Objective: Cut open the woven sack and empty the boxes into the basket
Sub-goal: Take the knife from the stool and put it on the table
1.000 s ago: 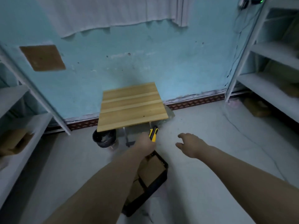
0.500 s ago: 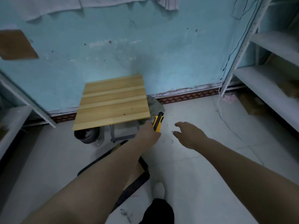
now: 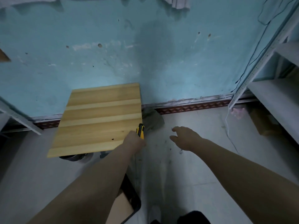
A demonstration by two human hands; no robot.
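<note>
My left hand grips a yellow and black utility knife, held over the right front corner of a small wooden table. My right hand hovers over the floor to the right, fingers relaxed and holding nothing. A black basket sits on the floor under my left forearm, with a brown cardboard box inside it; most of the basket is hidden by the arm. No woven sack is clearly visible.
A grey-green bundle lies on the floor against the blue wall behind the table. A dark round pot sits under the table. White metal shelving stands at the right with a cardboard box beneath.
The view has moved forward toward the wall and table. My left hand with the knife has risen to the table's right front corner. The basket has slid toward the bottom of the frame.
</note>
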